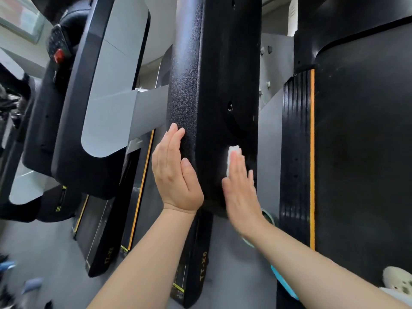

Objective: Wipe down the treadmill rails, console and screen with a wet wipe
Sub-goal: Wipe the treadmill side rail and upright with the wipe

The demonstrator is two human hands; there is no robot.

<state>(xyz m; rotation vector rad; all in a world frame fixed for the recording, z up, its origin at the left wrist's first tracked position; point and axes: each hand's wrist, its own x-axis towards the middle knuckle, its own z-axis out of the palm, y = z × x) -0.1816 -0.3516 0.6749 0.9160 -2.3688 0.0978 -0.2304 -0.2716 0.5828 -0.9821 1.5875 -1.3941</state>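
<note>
Head view: right hand (239,188), fingers straight and together, presses a small folded white wet wipe (233,158) flat against the broad textured black treadmill rail (214,85). Left hand (176,172) lies flat, grip open, on the rail's left edge.

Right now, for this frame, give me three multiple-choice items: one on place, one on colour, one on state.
1. Where is the wipe?
A. under the right hand's fingers, on the black panel
B. on the floor
C. in the left hand

2. What colour is the stripe right of the panel?
A. green
B. orange
C. white

3. How is the left hand?
A. clenched in a fist
B. pinching the wipe
C. flat, fingers straight, against the panel's edge

Answers: 1 A, white wipe shows beyond the fingertips; 2 B, plainly orange; 3 C, its fingers lie straight.
</note>
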